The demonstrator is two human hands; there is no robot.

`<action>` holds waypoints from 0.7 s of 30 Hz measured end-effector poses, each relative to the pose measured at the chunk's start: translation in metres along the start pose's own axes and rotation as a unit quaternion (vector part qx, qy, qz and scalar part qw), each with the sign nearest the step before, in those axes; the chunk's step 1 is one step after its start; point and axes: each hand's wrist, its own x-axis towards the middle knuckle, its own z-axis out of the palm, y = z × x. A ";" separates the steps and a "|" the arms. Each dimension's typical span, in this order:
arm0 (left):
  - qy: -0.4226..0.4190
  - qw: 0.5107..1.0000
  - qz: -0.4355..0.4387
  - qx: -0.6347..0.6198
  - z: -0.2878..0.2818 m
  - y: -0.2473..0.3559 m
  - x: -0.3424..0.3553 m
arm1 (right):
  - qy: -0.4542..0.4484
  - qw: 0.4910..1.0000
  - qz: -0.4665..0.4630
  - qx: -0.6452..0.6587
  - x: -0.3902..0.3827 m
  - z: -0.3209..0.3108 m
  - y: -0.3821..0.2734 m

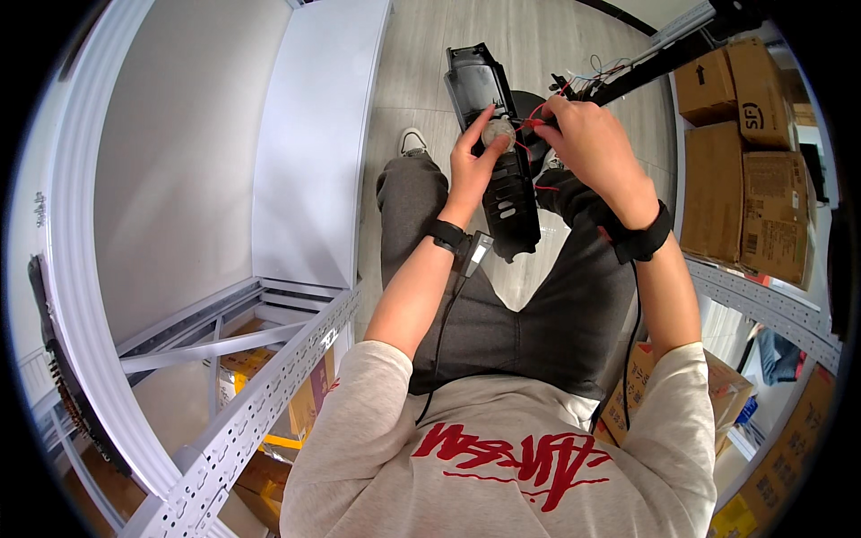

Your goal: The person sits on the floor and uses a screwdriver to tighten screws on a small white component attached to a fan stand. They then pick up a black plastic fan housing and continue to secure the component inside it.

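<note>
A long black plastic housing with slots along its near half is held out in front of my knees. Partway along it sits a round, pale grey part, perhaps a small motor. My left hand grips this round part at the housing's left edge, thumb and fingers around it. Red wires run from beside the round part. My right hand pinches red wire just to the right of it, fingertips close together. What lies under the right fingertips is partly hidden.
A pale metal shelf frame stands at my left. Cardboard boxes are stacked on a rack at my right. Thin coloured wires hang by a black bar beyond my right hand. Black cables run from my wrist straps.
</note>
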 end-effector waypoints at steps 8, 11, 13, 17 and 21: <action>-0.003 1.000 0.002 -0.010 -0.001 -0.007 0.001 | -0.022 0.998 -0.019 -0.055 0.005 0.003 0.005; 0.005 1.000 -0.003 -0.009 -0.001 -0.006 0.002 | -0.013 0.999 -0.015 -0.032 0.006 0.002 0.004; 0.000 1.000 0.008 0.003 0.001 -0.003 0.001 | 0.022 0.998 -0.043 -0.026 0.005 0.000 0.005; -0.005 1.000 0.000 -0.001 0.001 -0.007 0.002 | -0.018 0.997 -0.023 -0.072 0.008 0.000 0.005; 0.009 1.000 0.010 -0.010 0.002 -0.008 0.001 | -0.066 0.995 0.023 -0.074 0.012 0.000 0.005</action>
